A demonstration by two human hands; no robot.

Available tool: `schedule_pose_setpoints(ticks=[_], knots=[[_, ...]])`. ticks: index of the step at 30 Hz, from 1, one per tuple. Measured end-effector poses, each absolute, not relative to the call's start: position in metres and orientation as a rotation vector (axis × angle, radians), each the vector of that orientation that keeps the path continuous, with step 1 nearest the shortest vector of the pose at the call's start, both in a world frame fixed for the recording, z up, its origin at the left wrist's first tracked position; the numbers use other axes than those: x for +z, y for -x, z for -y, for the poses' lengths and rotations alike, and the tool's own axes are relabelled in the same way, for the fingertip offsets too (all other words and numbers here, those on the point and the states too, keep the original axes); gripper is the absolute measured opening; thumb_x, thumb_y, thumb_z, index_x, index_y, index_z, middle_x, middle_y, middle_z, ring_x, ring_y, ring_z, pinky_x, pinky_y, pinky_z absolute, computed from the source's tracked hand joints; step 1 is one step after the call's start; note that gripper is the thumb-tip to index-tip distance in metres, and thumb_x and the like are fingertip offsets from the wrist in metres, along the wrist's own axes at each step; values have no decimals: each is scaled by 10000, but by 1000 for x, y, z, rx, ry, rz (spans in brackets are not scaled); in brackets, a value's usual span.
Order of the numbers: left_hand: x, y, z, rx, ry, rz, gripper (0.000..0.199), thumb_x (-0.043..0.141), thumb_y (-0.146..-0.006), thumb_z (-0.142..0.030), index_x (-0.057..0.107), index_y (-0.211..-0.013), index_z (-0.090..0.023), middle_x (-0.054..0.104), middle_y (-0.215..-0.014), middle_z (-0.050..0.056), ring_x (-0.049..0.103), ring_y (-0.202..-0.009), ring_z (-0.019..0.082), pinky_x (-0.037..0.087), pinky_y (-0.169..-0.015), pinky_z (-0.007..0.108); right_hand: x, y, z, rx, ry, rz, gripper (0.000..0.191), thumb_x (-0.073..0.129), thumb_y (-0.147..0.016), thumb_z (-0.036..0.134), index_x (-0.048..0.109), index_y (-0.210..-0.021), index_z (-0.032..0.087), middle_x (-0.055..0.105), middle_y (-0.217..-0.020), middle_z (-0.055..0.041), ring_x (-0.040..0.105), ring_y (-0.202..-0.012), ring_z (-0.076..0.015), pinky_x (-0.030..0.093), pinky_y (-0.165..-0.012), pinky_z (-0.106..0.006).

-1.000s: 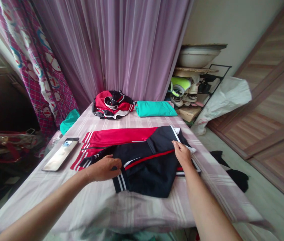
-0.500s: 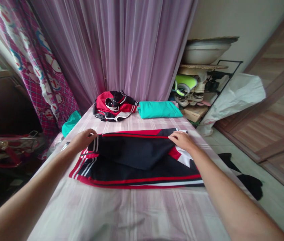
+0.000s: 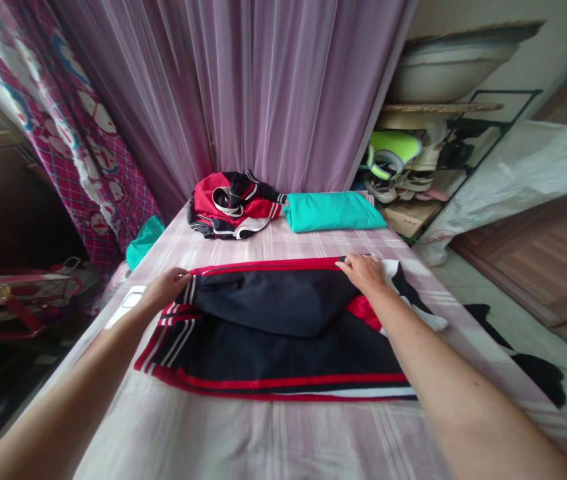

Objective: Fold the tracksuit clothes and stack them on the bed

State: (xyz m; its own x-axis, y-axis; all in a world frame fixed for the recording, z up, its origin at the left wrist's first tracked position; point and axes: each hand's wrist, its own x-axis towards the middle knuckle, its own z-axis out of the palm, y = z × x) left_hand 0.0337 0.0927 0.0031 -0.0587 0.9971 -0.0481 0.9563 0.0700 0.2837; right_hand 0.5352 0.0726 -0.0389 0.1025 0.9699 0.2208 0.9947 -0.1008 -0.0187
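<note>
A dark navy jacket (image 3: 283, 353) with red piping and white stripes lies folded on the bed in front of me. Its striped ribbed hem and cuff are at the left end. My left hand (image 3: 167, 288) pinches the far left corner, by the striped cuff. At the far edge on the right, my right hand (image 3: 363, 272) is closed on the cloth, with white and red panels around it. One dark layer, a sleeve by its look, lies across the upper half between both hands. My right forearm hides part of the jacket's right end.
Behind the jacket sit a bundled red and black garment (image 3: 236, 205) and a folded turquoise cloth (image 3: 334, 211). A white phone-like object (image 3: 128, 303) lies beside my left wrist. Purple curtains (image 3: 273, 87) hang at the back; a shoe rack (image 3: 413, 160) stands beyond the bed's right edge.
Both hands have kept hold. The jacket's dark top layer now lies nearer its far red edge, and more white and dark cloth shows beyond my right hand. The view has shifted slightly.
</note>
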Motion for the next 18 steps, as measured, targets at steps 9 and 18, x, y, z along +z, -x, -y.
schedule_pose_setpoints(ticks=[9, 18], knots=[[35, -76, -14, 484, -2289, -1719, 460, 405, -915, -519, 661, -1195, -258, 722, -1158, 59, 692, -1000, 236, 552, -872, 351, -41, -491, -43, -252, 1748, 2062, 421, 403, -969, 394, 637, -1260, 200, 626, -1345, -134, 536, -1237, -273, 386, -1010, -430], [-19, -97, 6, 57, -2533, -1777, 522, 410, -985, -414, 467, -1468, -223, 406, -1561, 103, 301, -1477, 304, 199, -1192, 611, -50, -462, -28, 130, 2174, 2181, 531, 297, -1003, 465, 429, -1494, 310, 350, -1600, -69, 316, -1461, -245, 243, -1168, -497]])
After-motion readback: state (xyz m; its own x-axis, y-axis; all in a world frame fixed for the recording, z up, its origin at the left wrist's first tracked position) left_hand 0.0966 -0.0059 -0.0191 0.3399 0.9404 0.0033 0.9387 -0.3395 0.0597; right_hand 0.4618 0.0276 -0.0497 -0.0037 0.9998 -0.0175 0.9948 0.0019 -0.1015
